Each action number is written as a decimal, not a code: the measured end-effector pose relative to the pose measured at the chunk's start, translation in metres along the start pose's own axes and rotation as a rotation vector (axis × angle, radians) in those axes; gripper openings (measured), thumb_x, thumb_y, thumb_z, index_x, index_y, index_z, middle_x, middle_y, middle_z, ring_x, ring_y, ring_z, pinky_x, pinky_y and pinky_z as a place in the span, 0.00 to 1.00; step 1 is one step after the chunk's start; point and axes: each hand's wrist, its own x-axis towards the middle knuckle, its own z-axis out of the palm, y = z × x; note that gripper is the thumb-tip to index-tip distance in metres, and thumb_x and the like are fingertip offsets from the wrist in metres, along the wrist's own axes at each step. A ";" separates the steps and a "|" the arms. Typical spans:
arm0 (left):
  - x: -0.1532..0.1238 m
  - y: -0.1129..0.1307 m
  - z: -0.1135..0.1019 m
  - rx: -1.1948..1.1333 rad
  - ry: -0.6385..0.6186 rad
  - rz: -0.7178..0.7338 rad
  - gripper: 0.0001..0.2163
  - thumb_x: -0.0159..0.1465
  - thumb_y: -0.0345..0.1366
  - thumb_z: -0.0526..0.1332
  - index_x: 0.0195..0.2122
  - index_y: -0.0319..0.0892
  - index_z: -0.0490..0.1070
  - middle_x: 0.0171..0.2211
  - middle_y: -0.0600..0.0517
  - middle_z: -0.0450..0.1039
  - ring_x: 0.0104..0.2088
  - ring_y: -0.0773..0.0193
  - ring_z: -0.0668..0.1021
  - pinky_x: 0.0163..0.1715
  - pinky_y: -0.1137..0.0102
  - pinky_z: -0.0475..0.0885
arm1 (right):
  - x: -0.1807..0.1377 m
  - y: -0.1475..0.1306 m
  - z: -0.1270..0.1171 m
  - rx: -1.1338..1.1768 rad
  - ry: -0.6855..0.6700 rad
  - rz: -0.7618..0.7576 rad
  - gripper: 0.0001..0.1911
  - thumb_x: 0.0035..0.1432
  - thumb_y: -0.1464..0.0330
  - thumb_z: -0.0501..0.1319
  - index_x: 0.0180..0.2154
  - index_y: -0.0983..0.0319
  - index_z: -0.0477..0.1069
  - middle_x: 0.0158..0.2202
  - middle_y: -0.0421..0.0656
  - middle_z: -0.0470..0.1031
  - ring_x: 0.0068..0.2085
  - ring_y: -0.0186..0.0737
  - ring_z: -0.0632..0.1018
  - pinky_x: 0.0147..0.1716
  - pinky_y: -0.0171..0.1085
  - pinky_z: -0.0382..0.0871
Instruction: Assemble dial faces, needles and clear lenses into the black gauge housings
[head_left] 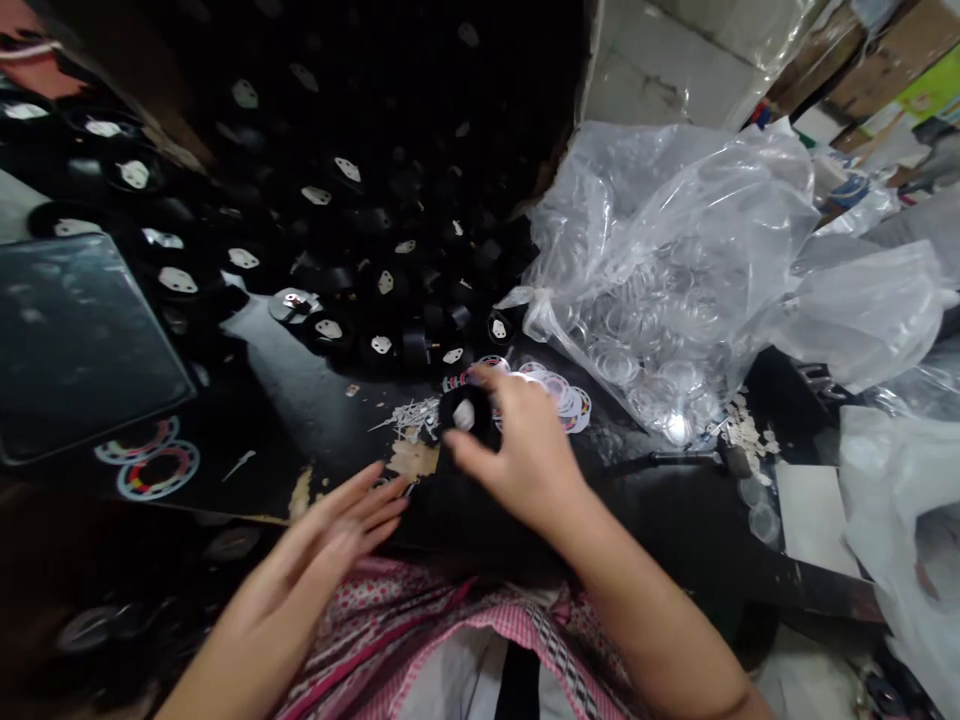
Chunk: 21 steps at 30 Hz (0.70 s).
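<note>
My right hand (529, 450) curls its thumb and fingers around a small round black housing (463, 414) with a pale centre, just above the black worktop. The hand is slightly blurred. My left hand (334, 545) holds nothing; its fingers stretch out near the table's front edge. Between the hands lie a piece of tan card or tape (414, 458) and a heap of thin white pointers (412, 417). Printed ring-shaped dial discs (574, 408) are spread behind my right hand, partly hidden by it.
Many black housings (382, 345) with white centres spill from a dark box at the back. A clear bag (637, 330) holds transparent round covers. A glassy panel (82, 340) and dial discs (157, 470) lie left. Small white pieces (750, 435) and a white card (814, 515) lie right.
</note>
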 end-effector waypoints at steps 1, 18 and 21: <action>0.007 0.002 0.021 -0.115 0.001 -0.056 0.23 0.57 0.46 0.72 0.54 0.52 0.79 0.56 0.49 0.80 0.57 0.50 0.78 0.50 0.68 0.79 | -0.010 -0.006 0.003 0.000 -0.050 -0.039 0.31 0.63 0.59 0.62 0.63 0.65 0.63 0.56 0.52 0.74 0.55 0.53 0.73 0.55 0.50 0.64; 0.027 0.020 0.066 -0.467 -0.054 -0.176 0.12 0.68 0.40 0.62 0.47 0.41 0.79 0.48 0.40 0.83 0.42 0.59 0.85 0.39 0.69 0.82 | 0.017 0.046 -0.001 0.220 0.076 0.215 0.02 0.60 0.69 0.63 0.37 0.59 0.72 0.42 0.45 0.75 0.46 0.47 0.76 0.49 0.48 0.68; 0.027 0.027 0.073 -0.513 -0.089 -0.252 0.13 0.71 0.40 0.57 0.47 0.42 0.79 0.46 0.41 0.84 0.39 0.58 0.85 0.35 0.68 0.83 | 0.011 0.048 -0.004 0.541 0.018 0.295 0.04 0.60 0.66 0.62 0.37 0.59 0.68 0.32 0.38 0.73 0.33 0.38 0.77 0.37 0.40 0.72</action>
